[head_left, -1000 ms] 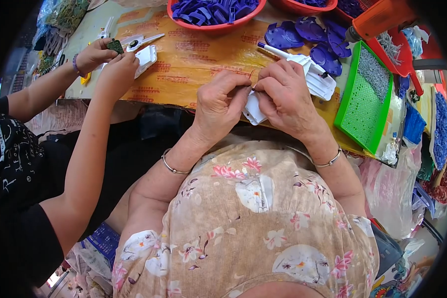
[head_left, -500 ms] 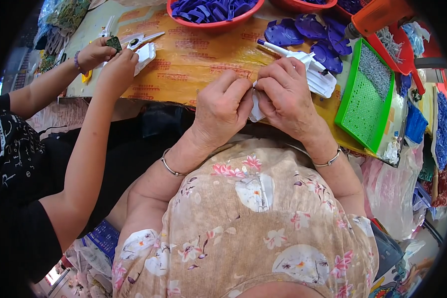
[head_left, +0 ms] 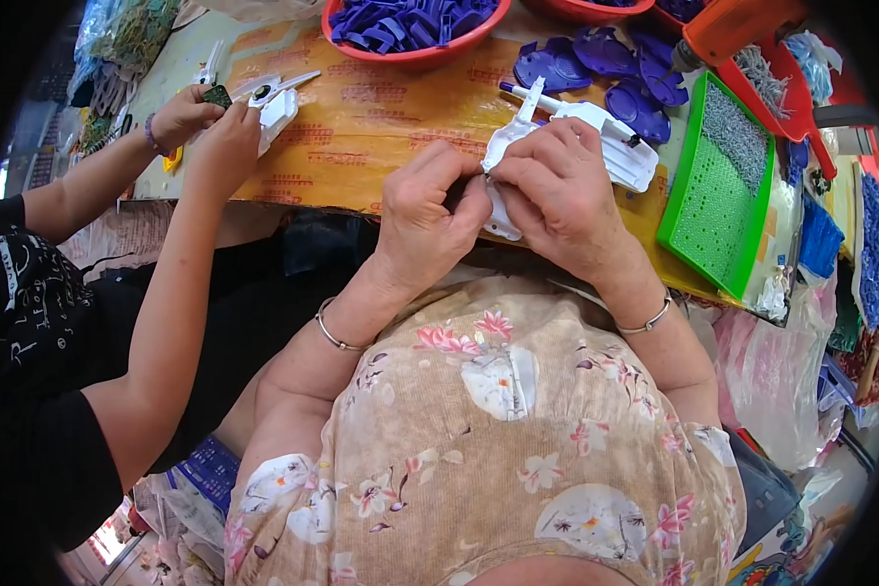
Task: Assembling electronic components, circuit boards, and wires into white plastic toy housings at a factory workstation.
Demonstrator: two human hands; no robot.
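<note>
My left hand point(head_left: 432, 200) and my right hand point(head_left: 565, 190) meet at the table's near edge. Between them is a white plastic part point(head_left: 505, 145), long and narrow at its far end, with its lower end showing below my fingers. My right hand is closed over this part. The thumb and forefinger of my left hand pinch at its left side; whatever lies between those fingertips is too small to make out. Just beyond my right hand lies a white plastic housing point(head_left: 627, 156) beside several purple plastic pieces point(head_left: 638, 109).
A green tray point(head_left: 689, 230) of small metal screws lies to the right, near an orange power tool point(head_left: 737, 34) and a red scoop point(head_left: 774, 107). A red bowl point(head_left: 418, 57) of purple parts stands at the back. At left, a co-worker's hands point(head_left: 200, 127) hold a small green board point(head_left: 217, 96).
My right hand has shifted slightly, and the white part between my hands has turned, so its long far end now shows above my fingers. My left hand has moved slightly left.
</note>
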